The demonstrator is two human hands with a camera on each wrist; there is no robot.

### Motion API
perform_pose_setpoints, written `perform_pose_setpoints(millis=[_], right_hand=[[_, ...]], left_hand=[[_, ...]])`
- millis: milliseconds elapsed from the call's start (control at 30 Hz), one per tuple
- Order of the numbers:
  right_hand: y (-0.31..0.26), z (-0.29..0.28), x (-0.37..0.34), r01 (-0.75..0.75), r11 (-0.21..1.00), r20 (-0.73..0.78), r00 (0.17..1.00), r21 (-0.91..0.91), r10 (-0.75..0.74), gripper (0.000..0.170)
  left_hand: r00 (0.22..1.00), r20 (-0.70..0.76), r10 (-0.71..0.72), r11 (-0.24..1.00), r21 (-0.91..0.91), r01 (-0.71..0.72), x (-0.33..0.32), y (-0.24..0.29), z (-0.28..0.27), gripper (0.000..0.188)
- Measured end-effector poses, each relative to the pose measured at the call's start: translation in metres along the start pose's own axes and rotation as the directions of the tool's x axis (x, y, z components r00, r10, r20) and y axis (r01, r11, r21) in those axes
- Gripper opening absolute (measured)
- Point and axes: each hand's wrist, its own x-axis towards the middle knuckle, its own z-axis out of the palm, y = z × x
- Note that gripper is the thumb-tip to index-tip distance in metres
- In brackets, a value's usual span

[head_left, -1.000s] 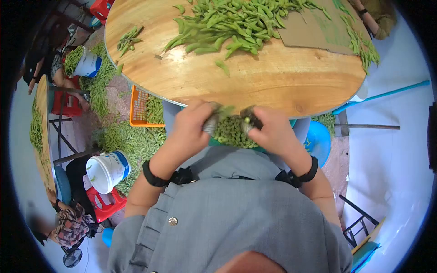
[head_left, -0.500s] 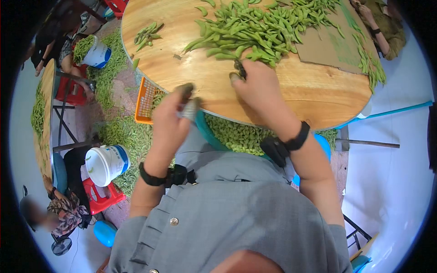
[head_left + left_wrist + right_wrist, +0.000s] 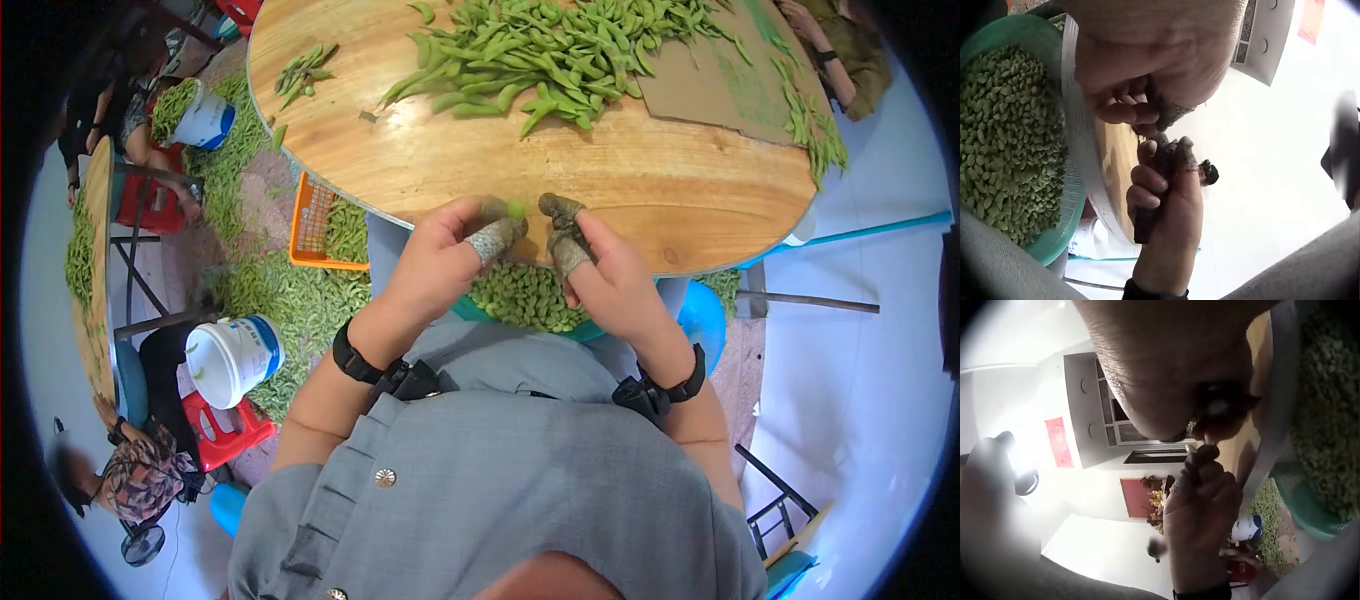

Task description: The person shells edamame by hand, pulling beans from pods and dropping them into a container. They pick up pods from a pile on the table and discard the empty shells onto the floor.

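Over the table's near edge, my left hand (image 3: 435, 255) pinches a green pod (image 3: 516, 210) between wrapped thumb and forefinger. In the right wrist view a pale green tip (image 3: 1191, 449) shows at that hand's fingertips. Close by on the right, my right hand (image 3: 605, 265) has its fingers bent, with dark wraps on thumb and forefinger; whether it holds anything is unclear. Below both hands, shelled green beans (image 3: 530, 295) fill a green basin (image 3: 1054, 250) on the lap. A heap of pods (image 3: 560, 60) lies on the wooden table (image 3: 450, 165).
Cardboard (image 3: 715, 95) lies at the table's right, and a small pod pile (image 3: 303, 75) at its left. An orange basket (image 3: 312, 215), a white bucket (image 3: 235, 360) and scattered pods (image 3: 275, 290) are on the left. Other people sit at both sides.
My right hand has come back from the pod heap to the table's near edge. My left hand has moved right, towards it, and now a pod shows in its fingers.
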Motion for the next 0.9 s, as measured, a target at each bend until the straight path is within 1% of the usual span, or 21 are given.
perform_pose_setpoints(millis=[33,100,133,167,200,233,300,367,400,433,467,533,567,633,667,700,733,767,833,867,900], right_hand=[[-0.004,0.000,-0.002,0.001,1.000,0.005,1.000,0.002,-0.001,0.034],[-0.016,0.000,-0.006,-0.163,0.983,0.081,0.984,0.085,0.156,0.044],[-0.015,0.002,-0.005,-0.162,0.983,0.082,0.985,0.086,0.155,0.044],[-0.012,0.003,-0.004,-0.091,0.993,0.074,0.994,0.076,0.085,0.044],[-0.010,0.004,-0.003,-0.020,0.998,0.068,0.998,0.064,0.016,0.045],[-0.010,0.004,-0.003,-0.021,0.998,0.069,0.998,0.066,0.016,0.045],[-0.011,0.004,-0.002,0.034,0.999,0.061,0.998,-0.041,-0.031,0.047],[-0.008,0.004,-0.003,0.011,1.000,0.054,0.998,-0.023,-0.010,0.047],[-0.007,0.004,-0.003,-0.009,1.000,0.048,0.999,-0.006,0.009,0.048],[-0.007,0.004,-0.003,-0.011,1.000,0.046,0.999,-0.006,0.011,0.048],[-0.008,0.006,-0.003,-0.040,0.999,0.036,0.999,0.028,0.039,0.051],[-0.010,0.008,-0.003,-0.067,0.996,0.026,0.998,0.062,0.065,0.054],[-0.010,0.008,-0.003,-0.071,0.995,0.022,0.997,0.074,0.070,0.053],[-0.012,0.006,-0.002,-0.076,0.993,0.018,0.997,0.087,0.074,0.052],[-0.014,0.002,-0.002,-0.165,0.947,0.109,0.984,0.275,0.140,0.050],[-0.016,-0.002,-0.002,-0.262,0.857,0.210,0.960,0.443,0.184,0.049],[-0.021,-0.006,-0.003,-0.262,0.857,0.210,0.960,0.444,0.185,0.049],[-0.028,-0.009,-0.003,-0.282,0.838,0.248,0.951,0.467,0.182,0.050],[-0.030,-0.010,-0.004,-0.303,0.819,0.285,0.942,0.488,0.179,0.051],[-0.028,-0.009,-0.004,-0.258,0.858,0.255,0.954,0.443,0.155,0.051],[-0.027,-0.007,-0.003,-0.210,0.894,0.225,0.966,0.395,0.128,0.050]], left_hand=[[0.999,0.007,0.042,0.999,-0.006,-0.042,-0.001,0.001,0.001,0.018],[0.999,0.023,0.043,0.998,0.038,-0.044,-0.004,0.004,0.005,0.018],[0.998,0.045,0.046,0.995,0.081,-0.050,-0.004,0.005,0.006,0.018],[0.998,0.045,0.045,0.995,0.083,-0.049,-0.003,0.005,0.005,0.018],[0.995,0.090,0.042,0.985,0.161,-0.056,-0.002,0.004,0.003,0.018],[0.990,0.134,0.034,0.969,0.239,-0.065,-0.002,0.002,0.001,0.019],[0.992,0.117,0.056,0.954,0.288,-0.088,-0.001,-0.002,0.000,0.018],[0.992,0.104,0.078,0.936,0.334,-0.109,-0.001,-0.002,0.002,0.017],[0.976,0.100,0.195,0.795,0.567,-0.217,-0.003,0.003,0.005,0.016],[0.943,0.127,0.308,0.585,0.757,-0.292,-0.005,0.006,0.007,0.015],[0.943,0.128,0.307,0.585,0.756,-0.293,-0.005,0.007,0.009,0.015],[0.852,0.174,0.494,0.364,0.848,-0.385,-0.006,0.007,0.014,0.011],[0.851,0.175,0.495,0.363,0.848,-0.386,-0.006,0.008,0.014,0.011],[0.815,0.216,0.538,0.278,0.867,-0.413,-0.005,0.010,0.013,0.014],[0.815,0.216,0.538,0.278,0.867,-0.413,-0.004,0.011,0.010,0.014],[0.866,0.159,0.474,0.504,0.757,-0.415,-0.003,0.012,0.007,0.016],[0.912,0.121,0.393,0.700,0.603,-0.382,-0.003,0.013,0.004,0.018],[0.912,0.122,0.392,0.701,0.603,-0.382,-0.003,0.012,0.003,0.018],[0.968,0.100,0.229,0.879,0.406,-0.250,-0.004,0.010,0.002,0.021],[0.968,0.102,0.230,0.879,0.406,-0.252,-0.005,0.012,0.003,0.021],[0.924,0.136,0.356,0.727,0.581,-0.366,-0.006,0.016,0.004,0.021]])
